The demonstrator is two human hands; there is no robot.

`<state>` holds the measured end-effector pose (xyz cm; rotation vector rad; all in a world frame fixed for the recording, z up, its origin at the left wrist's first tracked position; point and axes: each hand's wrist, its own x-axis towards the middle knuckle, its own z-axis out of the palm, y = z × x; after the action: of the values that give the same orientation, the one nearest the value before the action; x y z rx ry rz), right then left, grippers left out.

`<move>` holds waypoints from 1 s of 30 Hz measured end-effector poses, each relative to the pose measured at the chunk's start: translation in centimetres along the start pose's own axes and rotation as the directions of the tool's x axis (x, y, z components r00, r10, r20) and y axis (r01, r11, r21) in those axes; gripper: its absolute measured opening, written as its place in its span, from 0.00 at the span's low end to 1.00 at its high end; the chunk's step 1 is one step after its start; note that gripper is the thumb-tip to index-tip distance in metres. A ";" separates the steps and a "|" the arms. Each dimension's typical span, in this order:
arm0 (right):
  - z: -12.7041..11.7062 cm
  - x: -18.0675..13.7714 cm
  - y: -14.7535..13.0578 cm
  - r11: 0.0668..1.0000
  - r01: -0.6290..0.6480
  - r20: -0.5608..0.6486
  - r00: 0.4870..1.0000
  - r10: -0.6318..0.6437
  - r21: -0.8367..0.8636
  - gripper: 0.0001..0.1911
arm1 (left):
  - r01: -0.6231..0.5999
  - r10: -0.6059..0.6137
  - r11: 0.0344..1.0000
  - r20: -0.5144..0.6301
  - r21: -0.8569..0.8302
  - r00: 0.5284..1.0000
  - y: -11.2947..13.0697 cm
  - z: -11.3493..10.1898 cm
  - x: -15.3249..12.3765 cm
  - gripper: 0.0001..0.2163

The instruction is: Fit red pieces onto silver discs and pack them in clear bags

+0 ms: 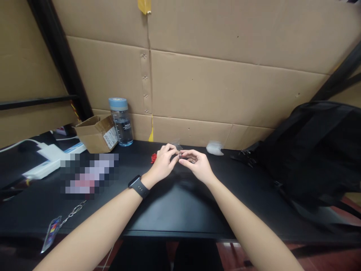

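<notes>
Forearms [107, 222] point to twelve o'clock, left hand [163, 162] and right hand [200, 165] pinching a small piece [181, 154], apparently mid-job, with red bits [153, 158] at nine o'clock.

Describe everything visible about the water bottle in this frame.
The bottle stands upright on the black table, by the cardboard wall. It has a light blue lid, in place, a clear, plastic-looking cylindrical body with white lettering reading AQUA and pale marks down its left side, and a blue base. The cardboard box hides part of its left edge; whether they touch is unclear. Neither the left hand nor the right hand touches it.
</notes>
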<state>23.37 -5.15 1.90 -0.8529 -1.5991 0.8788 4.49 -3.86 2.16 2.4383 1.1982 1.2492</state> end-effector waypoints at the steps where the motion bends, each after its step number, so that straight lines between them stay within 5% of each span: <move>1: 0.0 0.0 -0.1 1.000 -0.003 -0.002 1.000 0.003 0.003 0.16 | 0.005 -0.005 1.000 -0.001 0.000 1.000 0.0 0.0 0.0 0.06; 30: 0.1 0.0 2.1 0.930 0.081 0.065 0.996 -0.061 -0.358 0.10 | -0.022 0.024 0.998 -0.040 0.050 0.999 -0.1 0.6 -0.2 0.05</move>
<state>23.49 -4.22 0.07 -1.0249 -1.8595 0.5657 4.83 -3.81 1.63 2.4806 1.2291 1.2962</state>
